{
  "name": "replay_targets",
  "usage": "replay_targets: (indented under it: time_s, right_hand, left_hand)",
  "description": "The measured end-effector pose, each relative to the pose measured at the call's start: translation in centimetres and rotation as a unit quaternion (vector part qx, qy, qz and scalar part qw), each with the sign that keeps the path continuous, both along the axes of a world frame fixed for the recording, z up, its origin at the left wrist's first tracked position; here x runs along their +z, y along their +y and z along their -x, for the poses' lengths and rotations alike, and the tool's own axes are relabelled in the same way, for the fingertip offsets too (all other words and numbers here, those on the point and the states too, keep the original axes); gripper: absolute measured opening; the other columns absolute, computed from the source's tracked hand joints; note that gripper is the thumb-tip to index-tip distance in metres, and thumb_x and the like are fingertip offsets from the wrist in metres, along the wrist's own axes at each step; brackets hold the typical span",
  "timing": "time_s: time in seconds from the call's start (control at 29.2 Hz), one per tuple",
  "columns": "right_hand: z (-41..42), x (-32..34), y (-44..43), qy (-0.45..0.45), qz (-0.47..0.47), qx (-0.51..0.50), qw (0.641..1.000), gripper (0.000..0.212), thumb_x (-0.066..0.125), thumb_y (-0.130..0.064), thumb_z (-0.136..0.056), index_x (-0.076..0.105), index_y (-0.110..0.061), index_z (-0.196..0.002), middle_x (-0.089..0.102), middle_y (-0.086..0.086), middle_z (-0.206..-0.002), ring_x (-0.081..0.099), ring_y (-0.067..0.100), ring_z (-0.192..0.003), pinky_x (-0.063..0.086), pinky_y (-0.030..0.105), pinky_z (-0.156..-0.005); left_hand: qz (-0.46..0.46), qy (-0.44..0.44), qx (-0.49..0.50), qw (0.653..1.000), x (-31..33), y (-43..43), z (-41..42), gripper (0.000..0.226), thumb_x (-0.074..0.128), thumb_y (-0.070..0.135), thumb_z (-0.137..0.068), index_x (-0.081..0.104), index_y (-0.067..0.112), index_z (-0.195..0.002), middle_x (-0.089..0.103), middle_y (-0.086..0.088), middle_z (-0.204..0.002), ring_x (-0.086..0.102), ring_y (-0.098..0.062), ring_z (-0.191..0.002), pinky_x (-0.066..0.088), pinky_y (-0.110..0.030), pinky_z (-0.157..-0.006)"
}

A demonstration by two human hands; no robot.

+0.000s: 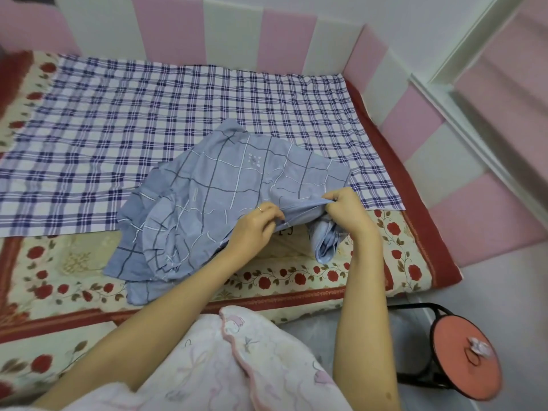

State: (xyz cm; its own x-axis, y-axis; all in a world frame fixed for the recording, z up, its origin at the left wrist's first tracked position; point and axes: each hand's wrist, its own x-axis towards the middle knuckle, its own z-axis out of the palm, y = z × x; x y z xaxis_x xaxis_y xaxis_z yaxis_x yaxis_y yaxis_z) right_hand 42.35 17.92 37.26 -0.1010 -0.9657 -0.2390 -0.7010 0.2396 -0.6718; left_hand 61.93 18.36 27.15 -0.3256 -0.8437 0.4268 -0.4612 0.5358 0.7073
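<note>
Left of my left grip (258, 222), the bulk of the light-blue checked cotton garment (225, 185) lies rumpled on the bed. Half of it is on the blue-and-white plaid cloth (148, 114) and half on the cream quilted mat with red roses (296, 277). I judge it is left loose there so that one edge can be worked on alone.

My left grip pinches a fold of that edge between thumb and curled fingers. Just to its right, my right grip (348, 210) is curled tight on the same edge, and the strip of fabric between the two is taut. Holding it at two close points looks like a way to find a seam or opening and straighten it. Below the right grip a bunched tube of the fabric, perhaps a sleeve or leg, hangs toward the mat.

Farther right, off the bed, a black metal stool with a round orange seat (465, 361) stands on the floor, well apart, with a small hair tie (479, 348) on it. Pink and white padded wall panels (284, 40) ring the bed beyond both grips. Only the garment's own heap lies between the grips and the plaid cloth, so spreading it there looks unobstructed.
</note>
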Motion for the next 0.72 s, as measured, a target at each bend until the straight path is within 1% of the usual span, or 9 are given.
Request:
replay_targets:
  time_s: [0.1,0.17,0.24,0.34,0.41,0.45,0.51,0.58,0.72]
  right_hand:
    - [-0.3,0.2,-0.4,0.001,0.015,-0.007,1.0,0.025,0.039,0.011,-0.068,0.063,0.006,-0.067,0.045,0.01,-0.054,0.035,0.019,-0.053,0.028,0.03,-0.054]
    - [-0.5,0.3,-0.6,0.003,0.029,-0.011,1.0,0.025,0.039,0.01,-0.069,0.064,0.009,-0.072,0.046,0.012,-0.056,0.036,0.019,-0.053,0.028,0.03,-0.054]
    - [-0.8,0.4,-0.7,-0.009,0.04,-0.017,0.999,0.026,0.038,0.01,-0.069,0.064,0.007,-0.071,0.046,0.013,-0.056,0.036,0.02,-0.053,0.028,0.03,-0.053]
    - [-1.1,0.6,-0.7,-0.027,0.052,-0.032,0.998,0.027,0.037,0.011,-0.067,0.062,0.003,-0.062,0.041,0.01,-0.052,0.033,0.02,-0.051,0.026,0.031,-0.053]
    - [-1.2,0.7,-0.8,-0.037,0.074,-0.065,0.994,0.034,0.037,0.012,-0.069,0.06,-0.008,-0.053,0.039,0.007,-0.048,0.031,0.018,-0.049,0.025,0.029,-0.051]
    - [-1.2,0.7,-0.7,-0.043,0.087,-0.083,0.992,0.038,0.037,0.012,-0.071,0.061,-0.011,-0.054,0.042,0.008,-0.049,0.033,0.019,-0.049,0.026,0.028,-0.051]
    - [-1.1,0.8,-0.7,-0.053,0.112,-0.128,0.984,0.039,0.037,0.012,-0.074,0.068,-0.01,-0.067,0.053,0.011,-0.056,0.041,0.021,-0.053,0.033,0.029,-0.052]
    - [-1.0,0.8,-0.7,-0.066,0.146,-0.183,0.97,0.04,0.037,0.012,-0.074,0.07,-0.011,-0.074,0.059,0.006,-0.061,0.048,0.023,-0.058,0.039,0.03,-0.055]
    - [-0.4,1.3,-0.8,-0.113,0.192,-0.235,0.946,0.043,0.041,0.014,-0.073,0.067,-0.021,-0.068,0.06,0.001,-0.064,0.051,0.022,-0.067,0.042,0.027,-0.06]
  left_hand:
    - [-0.007,0.008,-0.008,1.0,0.1,0.3,0.2,0.019,0.05,0.021,-0.087,0.063,0.01,-0.094,0.059,0.002,-0.093,0.057,-0.013,-0.079,0.05,-0.028,-0.066]
    - [-0.003,-0.006,-0.001,1.0,0.1,0.5,0.1,0.021,0.057,0.031,-0.084,0.064,0.012,-0.092,0.059,0.004,-0.092,0.057,-0.013,-0.077,0.049,-0.024,-0.063]
    - [0.014,-0.038,0.019,0.999,0.0,0.6,0.3,0.024,0.059,0.035,-0.081,0.065,0.012,-0.088,0.061,0.003,-0.091,0.057,-0.013,-0.076,0.047,-0.021,-0.06]
    - [0.008,-0.056,0.058,0.997,-0.7,0.6,0.1,0.02,0.055,0.028,-0.078,0.066,0.012,-0.083,0.063,0.002,-0.088,0.059,-0.015,-0.075,0.051,-0.03,-0.056]
    - [-0.011,-0.049,0.083,0.995,-1.0,0.5,-0.4,0.013,0.058,0.024,-0.078,0.065,0.014,-0.08,0.062,0.005,-0.084,0.057,-0.014,-0.072,0.051,-0.032,-0.051]
    - [-0.015,-0.043,0.094,0.995,-1.0,0.5,-0.7,0.009,0.06,0.022,-0.078,0.065,0.014,-0.079,0.062,0.006,-0.082,0.057,-0.013,-0.07,0.05,-0.032,-0.051]
    - [-0.017,-0.022,0.106,0.994,0.0,0.0,-1.2,0.004,0.067,0.017,-0.079,0.065,0.013,-0.079,0.063,0.005,-0.078,0.058,-0.013,-0.067,0.05,-0.031,-0.053]
    - [-0.007,0.004,0.121,0.993,2.0,-0.9,-1.4,0.005,0.068,0.014,-0.081,0.065,0.011,-0.079,0.063,0.003,-0.073,0.057,-0.014,-0.063,0.048,-0.029,-0.055]
    - [0.035,0.009,0.123,0.992,5.0,-2.2,-1.7,0.004,0.062,0.005,-0.083,0.063,0.007,-0.079,0.055,0.006,-0.066,0.048,-0.011,-0.057,0.043,-0.027,-0.054]
